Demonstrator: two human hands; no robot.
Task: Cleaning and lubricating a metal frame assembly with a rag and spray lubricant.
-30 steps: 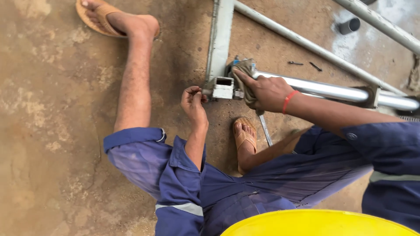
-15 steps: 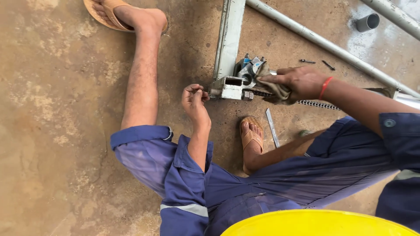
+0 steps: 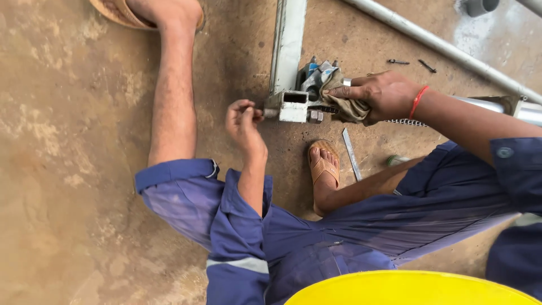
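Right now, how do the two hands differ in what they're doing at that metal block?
The left hand pinches a small bolt end with bare fingertips at the metal block's left side. The right hand is spread wider, pressing a rag on the block's right side, with a red band at its wrist. Both touch the same block.

Dark blue cloth coverall [image 3: 361, 226], with a pale grey reflective band [image 3: 240, 264] across one sleeve. Bright yellow rounded plastic brim [image 3: 412, 289] at the bottom edge. Thin red thread wristband [image 3: 418, 101] on the right hand [image 3: 384, 93]. Olive-brown crumpled rag [image 3: 344, 104] under that hand. Tan woven sandal [image 3: 323, 164], a second tan sandal [image 3: 116, 11] at the top. Pale grey square metal tube [image 3: 288, 39] (dull, smudged). Silver-grey round pipe [image 3: 440, 48]. Mottled brown concrete floor [image 3: 62, 141], lighter sandy patches. Left hand [image 3: 243, 121] beside the grey fitting [image 3: 293, 106].
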